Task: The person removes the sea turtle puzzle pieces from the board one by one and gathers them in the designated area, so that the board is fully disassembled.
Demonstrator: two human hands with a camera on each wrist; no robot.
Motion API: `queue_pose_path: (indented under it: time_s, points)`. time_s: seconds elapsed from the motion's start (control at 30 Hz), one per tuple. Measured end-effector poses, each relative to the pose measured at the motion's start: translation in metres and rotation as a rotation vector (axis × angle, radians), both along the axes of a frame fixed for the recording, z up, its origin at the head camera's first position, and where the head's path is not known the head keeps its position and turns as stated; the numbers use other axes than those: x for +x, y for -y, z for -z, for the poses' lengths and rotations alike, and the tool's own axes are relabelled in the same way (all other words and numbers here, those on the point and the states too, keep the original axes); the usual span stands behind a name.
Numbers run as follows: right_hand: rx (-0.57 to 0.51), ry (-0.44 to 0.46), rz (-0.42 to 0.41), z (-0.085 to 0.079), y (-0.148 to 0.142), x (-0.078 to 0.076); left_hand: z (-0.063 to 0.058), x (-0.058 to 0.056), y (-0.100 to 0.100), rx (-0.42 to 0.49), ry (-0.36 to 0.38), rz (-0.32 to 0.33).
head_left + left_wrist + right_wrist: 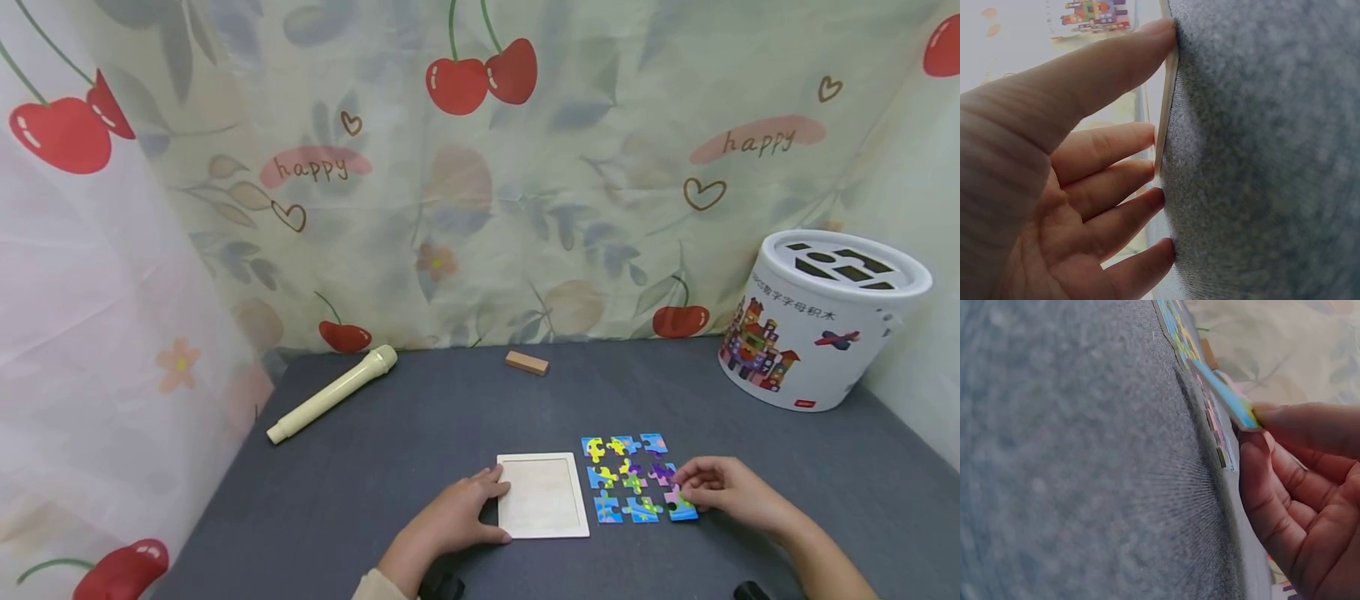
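Observation:
A square, pale wooden puzzle tray point(543, 497) with a raised rim lies flat in front of me. Along its left side rests my left hand point(457, 515), thumb near the lower corner and fingers spread by the edge; the left wrist view shows the fingertips point(1161, 197) fairly straight. To the tray's right, several colourful jigsaw pieces point(632, 477) lie in loose rows. My right hand point(731, 492) pinches the lower-right puzzle piece point(1225, 394) between thumb and index finger. That piece is tilted, its held edge raised off the table.
Behind the tray is a small wooden block point(527, 363). A cream microphone-shaped stick point(332, 395) lies at the back left. The white block bucket point(817, 325) with a slotted lid stands at the back right, near the patterned curtain point(480, 208).

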State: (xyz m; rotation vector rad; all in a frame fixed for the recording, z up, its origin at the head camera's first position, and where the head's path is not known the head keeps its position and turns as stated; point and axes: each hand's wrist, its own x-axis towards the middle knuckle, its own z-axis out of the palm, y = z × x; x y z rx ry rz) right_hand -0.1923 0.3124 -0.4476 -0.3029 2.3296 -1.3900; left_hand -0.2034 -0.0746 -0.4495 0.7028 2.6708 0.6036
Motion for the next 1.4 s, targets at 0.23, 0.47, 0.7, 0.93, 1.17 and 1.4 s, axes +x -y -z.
queue_pose_path:
  time_s: [0.23,0.47,0.7,0.93,1.17,1.4]
  points:
    - [0.026,0.010,0.018,0.0031,-0.0025,-0.0001,-0.0018,0.0004,0.0000,0.000,0.007,-0.001]
    - [0.047,-0.014,0.038,0.0075,-0.0024,-0.0003,-0.0028,0.0012,-0.0001,0.004,0.019,-0.013]
    - [0.090,-0.044,0.067,0.0087,-0.0004,0.0001,-0.0027,0.0006,0.0005,0.008,0.006,-0.004]
    - [0.109,-0.083,-0.021,0.0079,-0.0053,0.0052,0.0008,-0.0003,-0.0001,-0.002,-0.009,0.002]
    - [0.150,-0.121,-0.062,0.0071,-0.0066,0.0083,-0.0002,-0.0012,-0.0012,-0.006,0.014,-0.011]
    - [0.170,-0.144,-0.066,0.0059,-0.0045,0.0090,-0.0006,-0.0006,-0.0014,-0.007,0.011,-0.007]
